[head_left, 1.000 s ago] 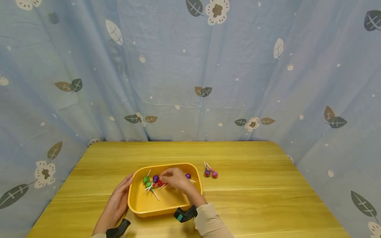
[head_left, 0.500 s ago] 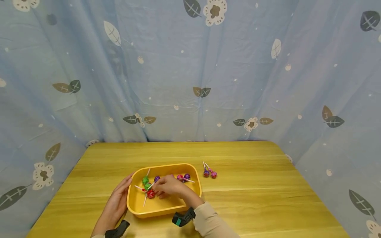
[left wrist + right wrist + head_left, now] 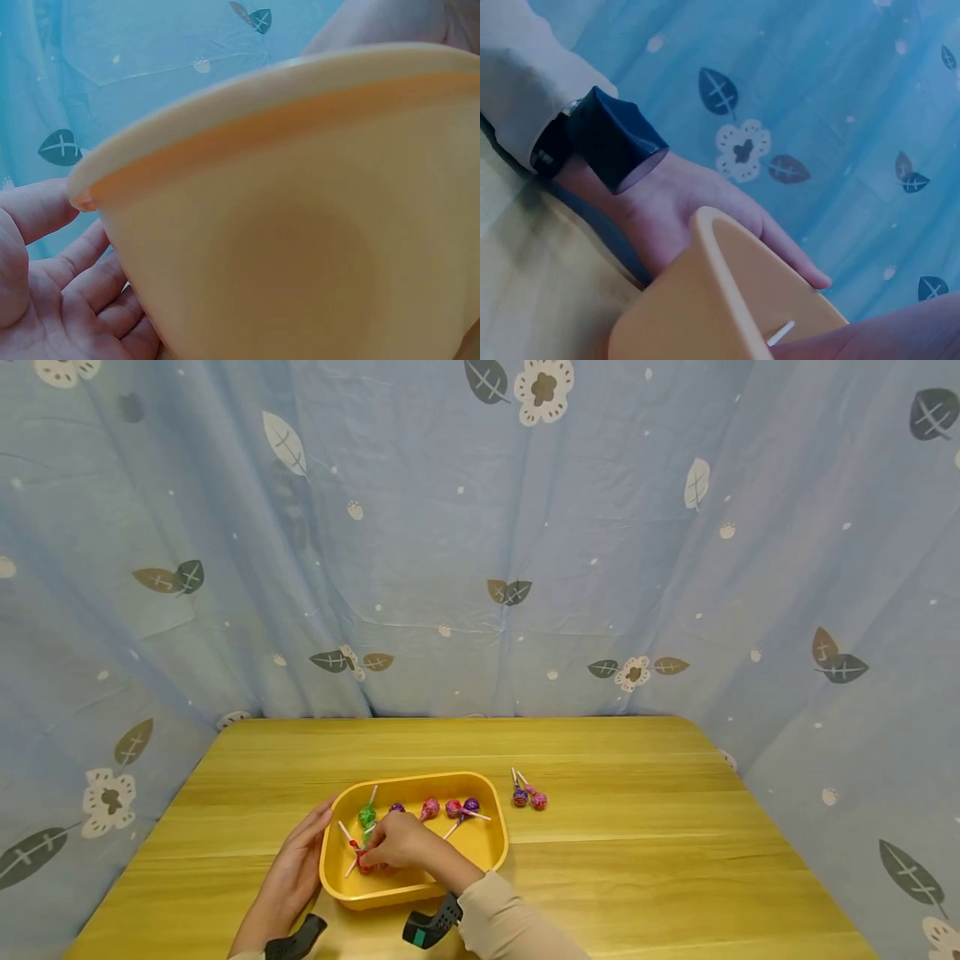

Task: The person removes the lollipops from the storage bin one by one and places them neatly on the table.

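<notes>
A yellow tray [image 3: 412, 893] with several wrapped lollipops stands on the table. My left hand [image 3: 298, 864] rests along its left side; in the left wrist view the thumb touches the rim and the loosely extended fingers lie by the outer wall. Inside the tray, my right hand [image 3: 405, 843] pinches a red lollipop [image 3: 364, 866] near the left end, its fingertips partly covering the candy. Close by are a green lollipop [image 3: 367, 815] and a purple lollipop [image 3: 397, 808]. A pink lollipop [image 3: 430, 810], a pinkish-red lollipop [image 3: 453, 808] and another purple lollipop [image 3: 471, 805] lie toward the right.
Outside the tray, to its right, a purple lollipop [image 3: 521, 797] and a pink lollipop [image 3: 539, 801] lie side by side on the wooden table [image 3: 637, 860]. A blue patterned curtain [image 3: 420, 543] hangs behind and at both sides.
My right hand has moved left and nearer in the tray, and red lollipops have shifted with it. A pink and a pinkish-red lollipop now show toward the right. My left hand stays put.
</notes>
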A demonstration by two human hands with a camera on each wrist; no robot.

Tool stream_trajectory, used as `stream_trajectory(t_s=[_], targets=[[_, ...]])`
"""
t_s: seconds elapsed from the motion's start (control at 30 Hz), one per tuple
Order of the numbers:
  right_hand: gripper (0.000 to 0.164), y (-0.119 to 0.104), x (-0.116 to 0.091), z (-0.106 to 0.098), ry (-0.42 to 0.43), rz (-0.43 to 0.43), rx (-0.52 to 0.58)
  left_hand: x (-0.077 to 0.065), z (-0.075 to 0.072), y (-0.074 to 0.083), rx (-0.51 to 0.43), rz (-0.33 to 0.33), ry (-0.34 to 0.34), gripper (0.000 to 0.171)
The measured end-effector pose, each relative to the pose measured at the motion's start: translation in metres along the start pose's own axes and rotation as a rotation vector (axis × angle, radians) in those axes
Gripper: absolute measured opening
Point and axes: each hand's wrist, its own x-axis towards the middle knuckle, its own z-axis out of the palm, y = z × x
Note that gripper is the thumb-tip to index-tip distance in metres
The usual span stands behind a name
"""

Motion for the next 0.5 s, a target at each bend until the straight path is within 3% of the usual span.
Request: stream_trajectory(t_s=[0.27, 0.5], targets=[[0.009, 0.004, -0.004, -0.004, -0.003, -0.004, 0.060, 0.003, 0.000, -0.002, 0.009, -0.010, 0.015, 0.025], [0.005, 0.012, -0.013, -0.022, 0.000, -0.049, 0.150, 0.002, 0.001, 0.001, 0.012, -0.036, 0.036, 0.050]])
